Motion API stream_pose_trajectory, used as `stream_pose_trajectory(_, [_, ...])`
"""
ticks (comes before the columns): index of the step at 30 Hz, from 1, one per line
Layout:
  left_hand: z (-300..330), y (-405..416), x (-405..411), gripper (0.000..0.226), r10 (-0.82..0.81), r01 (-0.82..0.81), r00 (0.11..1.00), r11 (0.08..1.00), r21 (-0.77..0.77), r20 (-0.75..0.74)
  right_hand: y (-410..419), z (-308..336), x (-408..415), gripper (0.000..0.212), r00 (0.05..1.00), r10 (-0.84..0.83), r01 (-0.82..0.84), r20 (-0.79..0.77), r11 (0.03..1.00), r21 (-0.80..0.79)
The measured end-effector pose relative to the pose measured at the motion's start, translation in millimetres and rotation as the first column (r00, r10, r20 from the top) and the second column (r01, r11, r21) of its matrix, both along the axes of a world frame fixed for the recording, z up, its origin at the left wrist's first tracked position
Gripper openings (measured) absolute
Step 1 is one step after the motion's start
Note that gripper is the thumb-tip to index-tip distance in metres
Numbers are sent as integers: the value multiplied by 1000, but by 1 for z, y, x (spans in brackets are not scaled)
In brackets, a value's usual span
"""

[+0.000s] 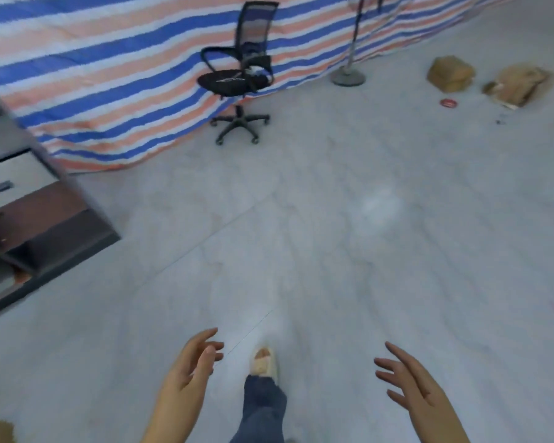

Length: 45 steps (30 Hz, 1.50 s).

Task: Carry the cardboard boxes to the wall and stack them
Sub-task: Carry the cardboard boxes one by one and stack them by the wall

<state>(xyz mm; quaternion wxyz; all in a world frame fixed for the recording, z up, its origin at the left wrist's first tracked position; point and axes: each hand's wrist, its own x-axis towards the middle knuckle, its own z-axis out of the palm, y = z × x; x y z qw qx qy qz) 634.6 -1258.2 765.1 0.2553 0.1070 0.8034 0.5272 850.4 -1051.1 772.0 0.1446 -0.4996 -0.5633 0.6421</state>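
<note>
The pale grey marbled floor (333, 219) fills nearly everything ahead of both hands. Far beyond the left hand (192, 362), a blue, white and salmon striped tarpaulin (109, 75) hangs like a wall, with a black mesh swivel office chair (240, 75) standing before it. Well off to the left hand's outer side sits a dark grey low cabinet with open shelves (29, 219). Far ahead of the right hand (410, 382) and out to its right lie the task's things: a closed brown cardboard box (450, 73) and, just beside it, a crumpled tan cardboard box (518, 84); motion blur makes it hard to tell whether that second one is a box or flattened sheets. A grey round-based floor stand (347, 75) rises between the chair and the boxes, and a small red ring (449, 102) lies on the floor near them. A foot in a beige slipper (264, 359) steps forward between the hands.

Both hands are released, fingers spread and relaxed, palms facing each other, holding nothing.

The step in hand appears to be walking to the boxes. To do it well, veer toward the right hand's side, pass clear of the stand's base, crouch squarely at the closed box, and take it with a hand under each opposite side.
</note>
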Motion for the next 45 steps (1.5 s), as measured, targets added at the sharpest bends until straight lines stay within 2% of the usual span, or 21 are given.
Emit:
stream_pose_trajectory(2, [-1, 34, -12, 29, -65, 64, 998, 998, 10, 16, 14, -4, -1, 35, 994, -106, 106, -12, 994, -32])
stream_pose_trajectory(3, [-1, 52, -19, 29, -90, 90, 996, 996, 18, 16, 23, -9, -3, 20, 990, -139, 139, -2, 989, -41])
stream_pose_trajectory(8, [0, 147, -70, 30, -182, 181, 983, 982, 61, 4, 90, -17, -35, 26, 966, -257, 258, 23, 966, -27])
stream_pose_trajectory(16, [10, 324, -136, 29, -420, 421, 907, 906, 49, -23, 210, -2, -70, 25, 894, -447, 445, -8, 888, 119])
stream_pose_trajectory(22, [13, 469, -106, 19, -599, 598, 801, 799, 60, -7, 286, -14, -21, 27, 758, -651, 639, 41, 754, 154])
stream_pose_trajectory(23, [13, 493, -95, 24, -619, 619, 785, 783, 64, -12, 304, -16, -10, 26, 738, -674, 661, 34, 733, 160])
stream_pose_trajectory(25, [9, 540, -70, 19, -626, 625, 780, 777, 79, -7, 345, -19, 12, 25, 713, -701, 689, 22, 705, 167])
stream_pose_trajectory(28, [7, 610, -31, 26, -618, 615, 786, 784, 85, 6, 414, -15, 49, 25, 735, -678, 661, 33, 725, 192])
stream_pose_trajectory(34, [14, 726, 21, 26, -625, 620, 780, 777, 112, 22, 565, -3, 106, 25, 806, -589, 574, 56, 801, 170])
stream_pose_trajectory(41, [-5, 826, -9, 25, -464, 461, 885, 884, 75, 38, 711, -14, 82, 23, 869, -492, 476, 49, 860, 183])
stream_pose_trajectory(45, [-20, 904, -37, 26, -410, 406, 910, 912, 64, 67, 788, -31, 51, 23, 879, -471, 456, 73, 876, 155])
